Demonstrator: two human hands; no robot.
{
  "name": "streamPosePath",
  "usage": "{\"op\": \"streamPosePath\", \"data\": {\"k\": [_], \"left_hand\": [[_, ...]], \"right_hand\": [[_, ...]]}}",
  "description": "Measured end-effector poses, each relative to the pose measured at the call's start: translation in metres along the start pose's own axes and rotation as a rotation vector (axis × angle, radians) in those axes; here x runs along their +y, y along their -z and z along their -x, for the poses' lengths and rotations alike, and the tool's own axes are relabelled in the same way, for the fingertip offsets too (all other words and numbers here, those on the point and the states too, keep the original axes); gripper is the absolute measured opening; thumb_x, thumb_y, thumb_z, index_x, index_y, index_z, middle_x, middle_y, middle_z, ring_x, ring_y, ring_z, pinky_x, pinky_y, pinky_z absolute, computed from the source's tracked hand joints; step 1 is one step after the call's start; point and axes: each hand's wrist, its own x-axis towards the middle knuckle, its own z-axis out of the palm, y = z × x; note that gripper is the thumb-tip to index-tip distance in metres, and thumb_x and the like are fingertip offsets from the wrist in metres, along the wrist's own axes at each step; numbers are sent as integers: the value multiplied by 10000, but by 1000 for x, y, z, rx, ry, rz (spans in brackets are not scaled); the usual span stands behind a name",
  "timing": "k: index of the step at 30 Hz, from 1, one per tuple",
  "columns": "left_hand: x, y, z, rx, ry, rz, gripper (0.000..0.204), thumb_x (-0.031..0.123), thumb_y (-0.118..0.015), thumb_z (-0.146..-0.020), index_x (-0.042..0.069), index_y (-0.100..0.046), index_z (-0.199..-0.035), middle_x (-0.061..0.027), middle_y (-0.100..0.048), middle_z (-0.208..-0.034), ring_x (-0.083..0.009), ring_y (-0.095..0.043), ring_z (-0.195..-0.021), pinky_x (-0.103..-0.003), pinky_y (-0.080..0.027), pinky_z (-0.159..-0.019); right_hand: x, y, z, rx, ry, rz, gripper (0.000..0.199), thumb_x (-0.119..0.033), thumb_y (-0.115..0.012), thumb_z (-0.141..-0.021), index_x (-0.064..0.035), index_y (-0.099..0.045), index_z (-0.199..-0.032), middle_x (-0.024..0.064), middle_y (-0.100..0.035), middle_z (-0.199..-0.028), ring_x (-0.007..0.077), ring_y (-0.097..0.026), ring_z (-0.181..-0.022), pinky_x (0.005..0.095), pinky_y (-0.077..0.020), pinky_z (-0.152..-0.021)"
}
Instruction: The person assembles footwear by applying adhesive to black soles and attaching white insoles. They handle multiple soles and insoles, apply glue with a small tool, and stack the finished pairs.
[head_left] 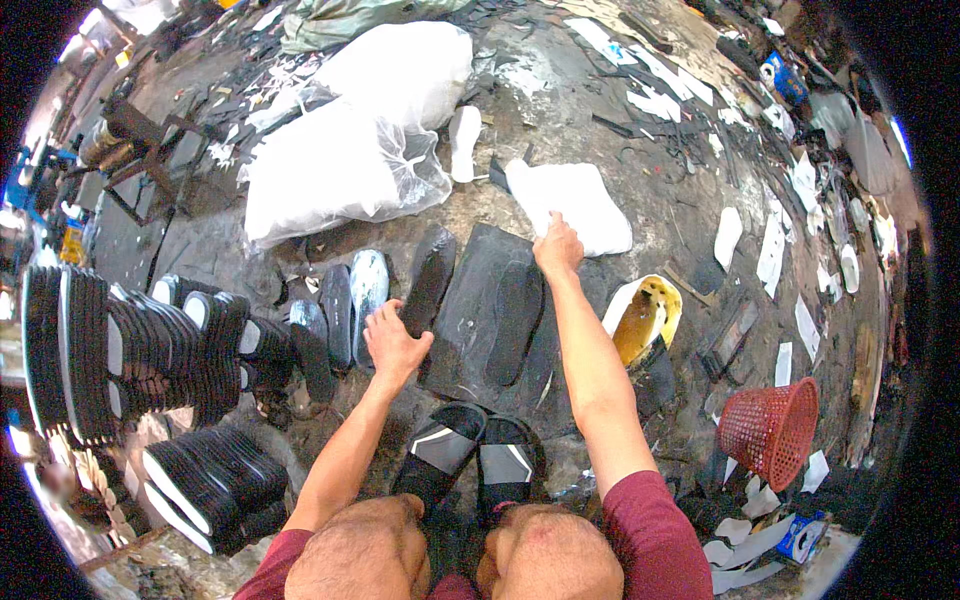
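Two knees [450, 550]; left hand [392, 340] spread on one sole [428, 280], right hand [557, 247] gripping one white sheet [580, 200].

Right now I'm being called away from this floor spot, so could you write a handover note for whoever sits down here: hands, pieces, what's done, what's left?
Left hand: open, fingers resting on the lower end of a black sole-shaped cutout.
Right hand: reaching out onto the white foam sheet; grip unclear.
Between them: dark flat work slab with another black sole lying on it.
Done: stacks of black-and-white soles stand at the left.
Left: loose soles beside the slab are not stacked.
Yellow glue tub sits right of the slab.
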Motion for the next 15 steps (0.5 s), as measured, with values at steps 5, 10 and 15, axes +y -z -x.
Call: {"op": "streamPosePath", "data": {"k": [5, 10, 15], "left_hand": [[-3, 1, 7, -67, 150, 566, 790, 169, -777, -708, 58, -416, -1402, -204, -625, -1242, -337, -672, -940, -421, -536, -871], [7, 4, 73, -391, 348, 1029, 786, 47, -742, -802, 20, -382, -1501, -119, -644, -1210, -198, -631, -1024, -321, -533, -881], [16, -1, 106, -633, 617, 1376, 615, 145, -553, -1018, 46, -281, -1561, -143, -565, -1379, -215, -605, -1178, -396, -525, -979]], "right_hand": [[9, 32, 28, 80, -109, -773, 514, -170, -754, -754, 5, -591, -1209, 166, -701, -1076, 298, -682, -1017, 419, -532, -896], [23, 36, 112, -67, -200, -1244, 221, -31, -646, -863, 5, -627, -1080, 102, -693, -997, 191, -685, -918, 357, -543, -819], [7, 24, 169, -374, -295, -1305, 200, -29, -657, -863, 5, -685, -1058, 68, -719, -931, 163, -684, -819, 313, -549, -765]]}}
